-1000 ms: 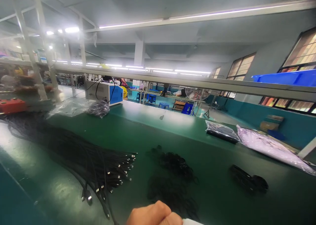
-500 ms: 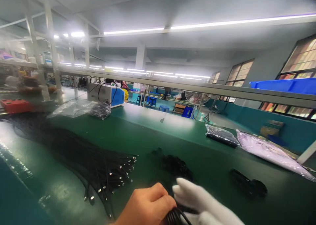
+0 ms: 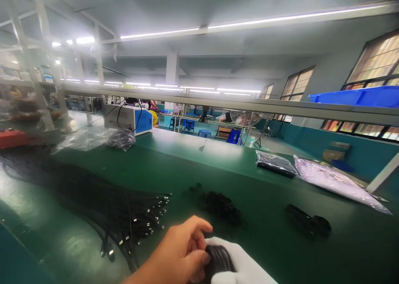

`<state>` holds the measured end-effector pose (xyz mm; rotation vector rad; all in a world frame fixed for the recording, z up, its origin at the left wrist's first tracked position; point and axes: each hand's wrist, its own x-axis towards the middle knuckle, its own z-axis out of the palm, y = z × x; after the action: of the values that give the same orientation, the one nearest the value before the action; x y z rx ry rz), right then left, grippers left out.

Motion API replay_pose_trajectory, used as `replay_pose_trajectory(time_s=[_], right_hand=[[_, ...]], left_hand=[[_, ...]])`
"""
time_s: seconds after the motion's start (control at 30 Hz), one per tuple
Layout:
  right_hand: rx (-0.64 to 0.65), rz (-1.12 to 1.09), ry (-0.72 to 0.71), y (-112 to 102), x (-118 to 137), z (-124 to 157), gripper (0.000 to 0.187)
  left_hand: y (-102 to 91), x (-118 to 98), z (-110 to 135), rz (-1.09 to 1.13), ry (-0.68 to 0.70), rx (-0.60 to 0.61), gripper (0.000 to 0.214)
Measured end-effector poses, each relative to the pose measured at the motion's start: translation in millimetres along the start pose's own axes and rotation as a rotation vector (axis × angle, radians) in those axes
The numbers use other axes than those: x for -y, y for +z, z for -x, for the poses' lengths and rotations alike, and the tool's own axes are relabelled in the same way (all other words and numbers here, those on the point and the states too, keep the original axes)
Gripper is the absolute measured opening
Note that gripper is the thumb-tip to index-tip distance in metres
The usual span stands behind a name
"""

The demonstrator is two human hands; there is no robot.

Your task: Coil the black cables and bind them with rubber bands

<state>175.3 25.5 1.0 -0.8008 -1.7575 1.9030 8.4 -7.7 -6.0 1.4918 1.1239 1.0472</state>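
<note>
A coiled black cable [image 3: 219, 258] is held between my two hands at the bottom centre. My right hand [image 3: 245, 261], in a white glove, wraps round the coil from the right. From the other side my bare left hand [image 3: 179, 250] grips it, thumb pressed on the loops, index finger raised and bent. Part of the coil is hidden by the hands and the frame's lower edge. To the left lies a large bundle of black cables [image 3: 90, 192], their metal plug ends towards me. Just beyond my hands is a pile of small black pieces [image 3: 221, 207], perhaps ties.
On the green table [image 3: 174, 167], a coiled black cable [image 3: 308, 221] lies at right. Behind it are a black-filled plastic bag [image 3: 276, 163] and a pale pink packet [image 3: 336, 182]. A grey-blue machine [image 3: 127, 118] and clear bags [image 3: 90, 138] stand further back. A blue tray [image 3: 358, 96] rests on the overhead rail.
My gloved hand has closed round the coil, its fingers having been stretched out before. My left hand has shifted left and lifted its index finger. The view has moved slightly.
</note>
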Motion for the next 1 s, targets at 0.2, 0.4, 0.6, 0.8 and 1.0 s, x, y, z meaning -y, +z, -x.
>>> replay_pose_trajectory(time_s=[0.2, 0.4, 0.6, 0.8, 1.0], right_hand=[[0.150, -0.292, 0.011, -2, -12, -7, 0.043], [0.080, -0.311, 0.092, 4, -24, -9, 0.042], [0.030, -0.327, 0.066, 8, -31, -10, 0.045], [0.030, -0.402, 0.093, 10, -35, -11, 0.034], [0.125, -0.433, 0.018, 6, -46, -14, 0.041]], left_hand=[[7.8, 9, -9, 0.124, -0.158, -0.060, 0.029], [19.0, 19, -15, 0.010, -0.325, -0.102, 0.019], [11.3, 19, -22, -0.249, -0.316, -0.079, 0.013], [3.4, 9, -14, -0.442, -0.111, -0.129, 0.014], [10.0, 10, -9, -0.504, -0.109, -0.203, 0.012]])
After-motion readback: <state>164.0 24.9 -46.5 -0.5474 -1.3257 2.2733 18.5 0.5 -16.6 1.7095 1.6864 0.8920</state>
